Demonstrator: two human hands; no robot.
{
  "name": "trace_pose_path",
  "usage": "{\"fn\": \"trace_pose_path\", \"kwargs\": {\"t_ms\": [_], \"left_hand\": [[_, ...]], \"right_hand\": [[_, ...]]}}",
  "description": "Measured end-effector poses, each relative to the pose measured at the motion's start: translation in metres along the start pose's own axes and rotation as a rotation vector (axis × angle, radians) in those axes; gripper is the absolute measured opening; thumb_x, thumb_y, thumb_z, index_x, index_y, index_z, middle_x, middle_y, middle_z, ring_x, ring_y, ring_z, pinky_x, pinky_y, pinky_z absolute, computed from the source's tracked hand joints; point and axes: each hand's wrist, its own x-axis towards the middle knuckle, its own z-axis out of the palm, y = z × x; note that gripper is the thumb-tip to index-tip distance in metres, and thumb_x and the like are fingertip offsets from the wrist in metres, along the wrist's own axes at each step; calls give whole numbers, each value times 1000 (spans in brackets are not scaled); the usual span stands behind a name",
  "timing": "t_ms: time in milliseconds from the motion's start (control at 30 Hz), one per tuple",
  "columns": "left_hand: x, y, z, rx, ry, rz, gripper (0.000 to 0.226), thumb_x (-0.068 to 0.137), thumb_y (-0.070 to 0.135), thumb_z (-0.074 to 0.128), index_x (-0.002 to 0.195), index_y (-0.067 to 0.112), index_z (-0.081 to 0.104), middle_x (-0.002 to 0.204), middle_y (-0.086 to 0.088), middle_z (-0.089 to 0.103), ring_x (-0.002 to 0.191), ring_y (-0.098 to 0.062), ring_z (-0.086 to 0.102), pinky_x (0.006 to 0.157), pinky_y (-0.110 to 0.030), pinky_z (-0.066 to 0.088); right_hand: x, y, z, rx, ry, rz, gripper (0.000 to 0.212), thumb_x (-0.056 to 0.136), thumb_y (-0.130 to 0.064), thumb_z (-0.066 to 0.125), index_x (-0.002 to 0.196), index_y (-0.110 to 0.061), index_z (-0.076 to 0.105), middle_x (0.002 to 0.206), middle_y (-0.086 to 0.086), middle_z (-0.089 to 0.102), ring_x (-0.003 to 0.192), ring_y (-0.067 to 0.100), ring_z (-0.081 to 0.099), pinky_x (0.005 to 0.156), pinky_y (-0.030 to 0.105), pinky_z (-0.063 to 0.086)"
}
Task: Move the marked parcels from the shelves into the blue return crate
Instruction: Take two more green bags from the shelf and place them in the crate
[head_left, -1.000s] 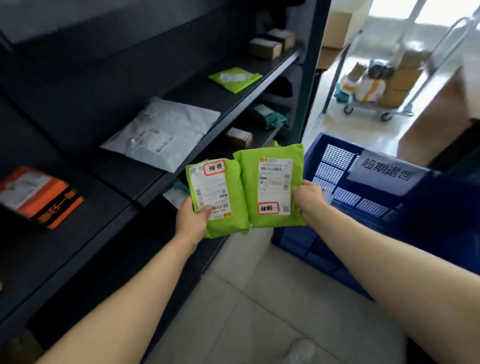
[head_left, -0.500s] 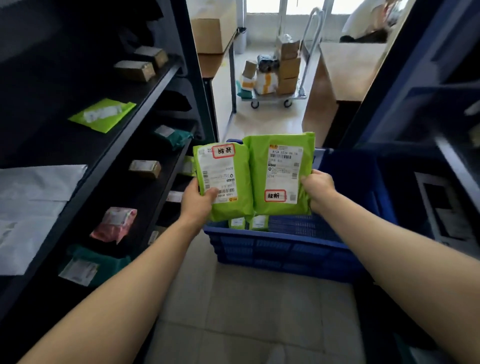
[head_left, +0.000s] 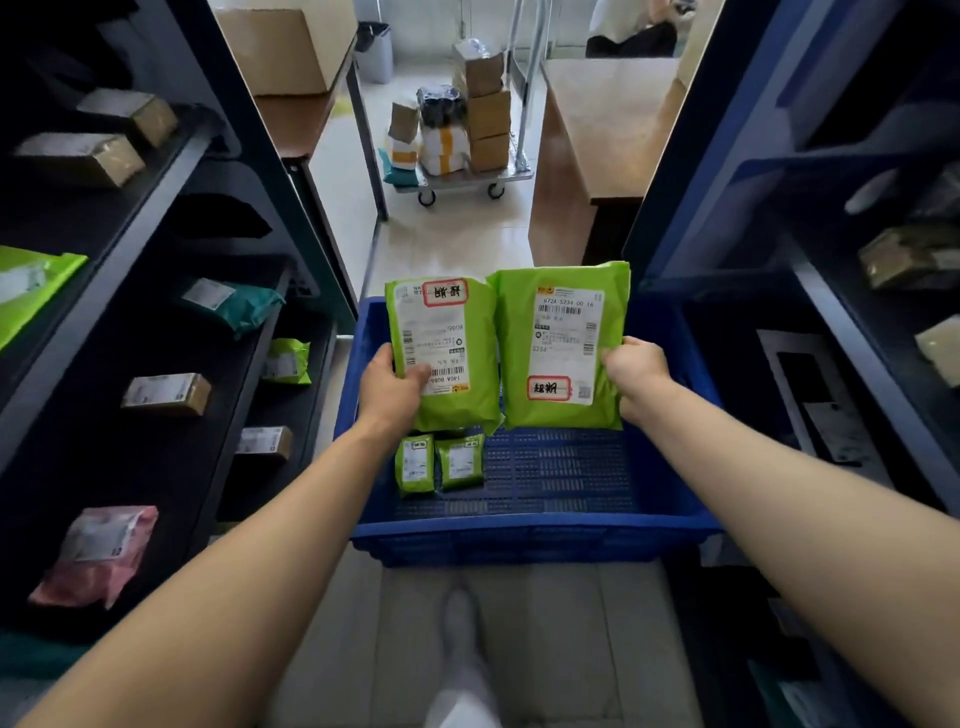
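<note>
I hold two green mailer parcels side by side above the blue return crate (head_left: 524, 540) on the floor. My left hand (head_left: 389, 384) grips the smaller green parcel (head_left: 457, 395), whose red-framed mark sits at its top. My right hand (head_left: 636, 369) grips the larger green parcel (head_left: 519, 353), marked in red at its lower edge. Two small green parcels (head_left: 439, 462) lie on the crate's mesh floor at the near left, below the held ones.
Dark shelves on the left carry a pink mailer (head_left: 96, 556), brown boxes (head_left: 166, 395), a teal bag (head_left: 234, 304) and green mailers. Blue shelving (head_left: 857, 312) stands on the right. A trolley (head_left: 462, 176) stacked with boxes waits down the aisle beyond two tables.
My view has swung from the left shelf to face the crate. Both hands have carried the green parcels over the crate's middle and lower toward it.
</note>
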Motion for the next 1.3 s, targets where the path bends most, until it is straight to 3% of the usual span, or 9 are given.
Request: {"fn": "trace_pose_path", "kwargs": {"t_ms": [100,233,367,600,733,933,1067,1167,1300], "left_hand": [[37,0,21,-3,-51,-23,20,91,8,56,109,15,54,115,-6,63,91,-17,60,67,-23,51],[92,4,48,9,-124,-47,21,91,9,55,111,16,54,110,-1,63,87,-13,60,60,-16,50],[138,7,73,47,-172,-71,17,92,9,55,106,17,53,107,1,62,86,-13,60,58,-15,49],[195,-23,116,100,-180,-143,17,91,9,55,103,20,52,103,3,60,88,-14,59,64,-18,50],[217,-78,143,171,-119,-221,14,91,8,56,101,18,53,103,2,60,83,-11,56,56,-12,44],[248,-182,190,198,-54,-394,23,90,6,55,113,8,55,119,-14,63,103,-28,61,91,-44,52],[270,-254,218,237,-20,-439,29,90,6,55,119,5,54,122,-16,62,106,-30,60,86,-36,50],[286,-295,236,254,-27,-441,28,91,7,54,120,6,54,121,-14,63,95,-23,60,74,-31,48],[313,-339,259,247,-48,-452,25,92,7,53,116,5,53,119,-17,63,99,-31,62,83,-41,54]], "right_hand": [[30,-7,7,4,21,32,30,92,1,42,74,-11,63,82,7,69,73,27,68,58,33,56],[80,-20,18,-35,80,58,27,90,0,43,73,-11,62,92,13,70,84,33,69,76,46,59],[125,-30,29,-72,100,78,25,87,0,45,71,-11,61,95,15,70,87,36,68,80,50,58],[203,-15,38,-164,91,126,21,88,1,47,74,-6,61,84,11,64,67,24,63,60,33,55],[252,18,45,-232,54,159,20,85,4,51,71,-5,61,85,13,64,67,24,61,70,38,54],[335,94,55,-316,16,221,14,85,2,50,85,5,64,102,21,69,82,31,67,82,50,57],[386,157,70,-322,15,268,20,85,3,48,97,10,62,109,27,67,87,32,67,86,57,53],[412,197,84,-317,6,283,21,85,4,47,98,11,63,108,27,67,84,31,67,80,49,55],[444,243,103,-276,-57,331,12,84,4,55,89,2,66,98,24,70,77,31,69,75,48,59]]}}
